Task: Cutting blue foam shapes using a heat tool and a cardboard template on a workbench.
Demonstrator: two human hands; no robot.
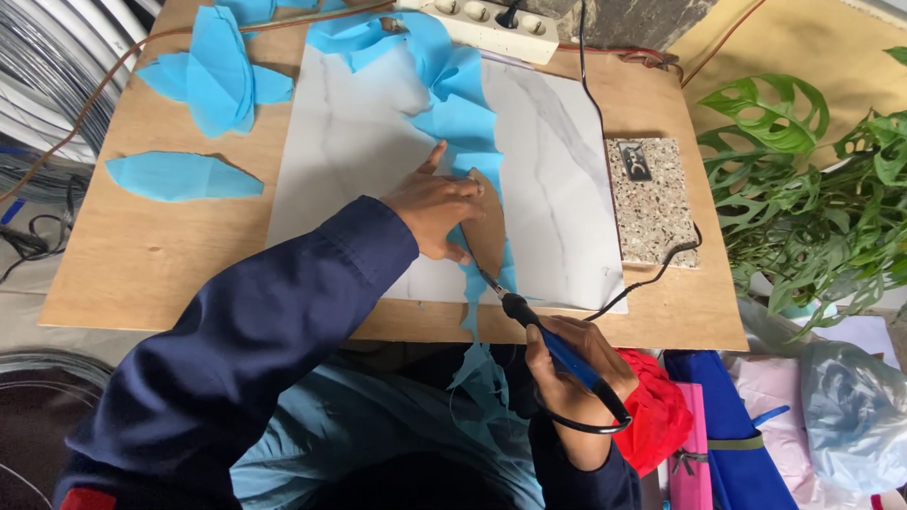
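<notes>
My left hand (436,210) presses a brown leaf-shaped template (486,231) flat onto a strip of light blue fabric (463,104) that runs down the white marble-look board (359,142). My right hand (574,366) grips a blue and black corded hot tool (548,338). Its thin metal tip touches the fabric at the lower edge of the template. The fabric hangs off the table's front edge toward my lap.
Cut blue petal shapes (215,71) and a single long petal (181,177) lie on the wooden tabletop (142,255) at left. A speckled stone tile (652,203) sits right of the board, a white power strip (491,24) at the back. Green leafy plant (803,189) at right.
</notes>
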